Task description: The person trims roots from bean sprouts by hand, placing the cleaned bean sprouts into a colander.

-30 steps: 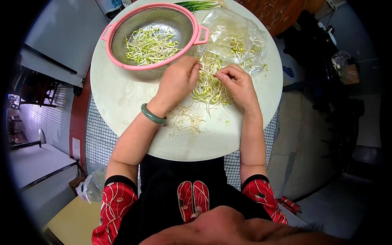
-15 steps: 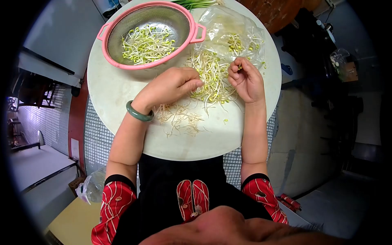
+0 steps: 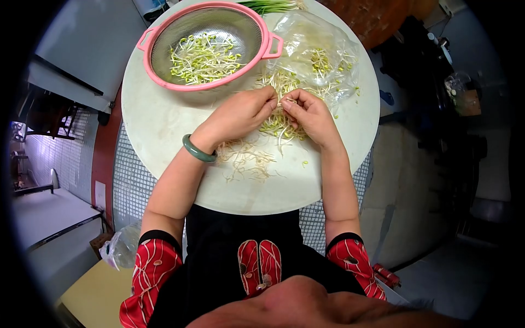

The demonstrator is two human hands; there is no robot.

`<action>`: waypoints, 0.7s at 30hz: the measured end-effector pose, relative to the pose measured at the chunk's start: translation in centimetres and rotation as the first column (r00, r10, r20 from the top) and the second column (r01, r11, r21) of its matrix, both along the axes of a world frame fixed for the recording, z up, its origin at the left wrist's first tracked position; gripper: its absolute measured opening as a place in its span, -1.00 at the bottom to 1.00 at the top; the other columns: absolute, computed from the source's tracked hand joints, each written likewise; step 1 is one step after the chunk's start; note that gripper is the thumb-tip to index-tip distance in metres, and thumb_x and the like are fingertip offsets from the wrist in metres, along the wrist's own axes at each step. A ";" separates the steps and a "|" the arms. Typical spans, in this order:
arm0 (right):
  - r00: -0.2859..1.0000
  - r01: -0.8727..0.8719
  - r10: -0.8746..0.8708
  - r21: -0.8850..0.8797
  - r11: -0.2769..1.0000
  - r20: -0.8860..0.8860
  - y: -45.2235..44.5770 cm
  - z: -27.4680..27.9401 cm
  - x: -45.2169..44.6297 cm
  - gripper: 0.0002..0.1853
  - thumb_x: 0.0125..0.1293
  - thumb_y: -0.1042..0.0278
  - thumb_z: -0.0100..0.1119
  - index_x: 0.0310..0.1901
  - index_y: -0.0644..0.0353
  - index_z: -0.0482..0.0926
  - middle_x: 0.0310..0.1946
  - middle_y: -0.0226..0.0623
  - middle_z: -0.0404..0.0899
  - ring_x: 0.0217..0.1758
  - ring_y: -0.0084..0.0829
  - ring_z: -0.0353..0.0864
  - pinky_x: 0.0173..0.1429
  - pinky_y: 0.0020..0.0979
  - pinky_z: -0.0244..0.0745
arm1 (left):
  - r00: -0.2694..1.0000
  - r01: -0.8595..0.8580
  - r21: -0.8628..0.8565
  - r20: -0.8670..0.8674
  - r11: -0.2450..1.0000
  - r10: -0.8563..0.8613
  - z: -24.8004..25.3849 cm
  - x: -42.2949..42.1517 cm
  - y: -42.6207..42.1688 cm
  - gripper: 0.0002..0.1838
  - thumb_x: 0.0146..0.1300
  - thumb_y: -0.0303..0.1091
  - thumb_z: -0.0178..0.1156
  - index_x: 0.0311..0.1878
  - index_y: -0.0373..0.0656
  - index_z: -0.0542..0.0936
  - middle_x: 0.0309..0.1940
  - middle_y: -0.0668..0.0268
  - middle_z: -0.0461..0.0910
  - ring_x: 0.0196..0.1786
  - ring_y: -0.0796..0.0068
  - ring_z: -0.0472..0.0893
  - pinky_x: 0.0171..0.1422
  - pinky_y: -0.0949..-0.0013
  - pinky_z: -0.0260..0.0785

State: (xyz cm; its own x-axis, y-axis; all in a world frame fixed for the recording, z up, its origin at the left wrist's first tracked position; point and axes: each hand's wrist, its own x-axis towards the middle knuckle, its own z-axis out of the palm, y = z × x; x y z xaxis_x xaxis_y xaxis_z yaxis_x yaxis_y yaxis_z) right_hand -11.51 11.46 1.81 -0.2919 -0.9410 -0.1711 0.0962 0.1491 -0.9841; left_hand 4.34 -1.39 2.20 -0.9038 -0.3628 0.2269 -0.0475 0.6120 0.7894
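Note:
My left hand (image 3: pixel 243 113), with a green bangle (image 3: pixel 198 150) on its wrist, is closed in a pinch over the pile of bean sprouts (image 3: pixel 280 128). Facing it, my right hand (image 3: pixel 313 117) pinches a bean sprout, its thumb and finger almost meeting my left fingertips. What sits between the left fingers is hidden. Thin brownish sprout roots (image 3: pixel 249 159) lie in a loose heap nearer to me, below the left hand. Beyond the left hand, a pink-rimmed metal colander (image 3: pixel 198 87) contains sprouts (image 3: pixel 202 59) with yellow-green heads.
All this stands on a round white table (image 3: pixel 164 123). A clear plastic bag (image 3: pixel 306 33) with more sprouts lies at the back right. Green onions (image 3: pixel 272 6) rest at the far edge. A water-clear plastic bag (image 3: pixel 124 249) is at the lower left, off the table.
My right hand has moved left and slightly down, from apart to fingertip-close with my left hand. The left hand has shifted slightly right. The whole view has shifted a little.

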 end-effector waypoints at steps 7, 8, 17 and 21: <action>0.964 0.094 -0.125 -0.139 0.986 -0.236 0.6 0.5 0.4 -0.88 0.35 0.41 0.22 -0.14 0.23 0.54 -0.38 -0.50 0.50 -0.43 -0.76 0.39 -0.35 -0.64 0.33 | 0.988 -0.128 0.126 -0.068 0.984 0.138 -0.1 -0.2 0.2 -0.79 0.29 -0.30 0.05 -0.25 -0.27 0.52 -0.40 0.00 0.58 -0.31 -0.11 0.56 -0.20 -0.01 0.38; 0.970 0.107 -0.157 -0.253 0.962 -0.185 0.4 1.0 -0.2 -0.88 0.35 0.42 0.21 -0.14 0.23 0.54 -0.37 -0.49 0.51 -0.42 -0.74 0.41 -0.34 -0.62 0.35 | 0.996 -0.087 0.035 0.010 0.996 0.086 -0.1 0.0 -0.2 -0.78 0.28 -0.29 0.05 -0.26 -0.27 0.54 -0.40 0.00 0.58 -0.31 -0.10 0.56 -0.19 -0.01 0.39; 0.657 -0.199 -0.160 -0.375 0.905 -0.736 -9.0 8.4 3.7 -0.51 0.27 0.22 0.31 0.21 0.12 0.49 0.12 -0.26 0.54 0.16 -0.40 0.51 0.13 -0.44 0.47 | 0.929 0.337 -0.104 0.198 0.936 -0.313 0.6 2.0 -0.6 -0.80 0.21 -0.28 0.17 -0.22 -0.20 0.59 -0.27 0.14 0.60 -0.16 0.05 0.60 -0.08 0.07 0.43; 0.307 -0.096 -0.352 -0.397 0.913 -0.884 -9.1 6.7 2.5 -0.49 0.27 0.21 0.32 0.22 0.14 0.48 0.12 -0.27 0.54 0.13 -0.45 0.51 0.09 -0.44 0.50 | 0.970 0.224 -0.236 0.146 0.946 -0.193 -0.7 1.4 -1.7 -0.82 0.24 -0.31 0.17 -0.16 -0.19 0.57 -0.25 0.14 0.61 -0.13 0.05 0.60 -0.06 0.07 0.43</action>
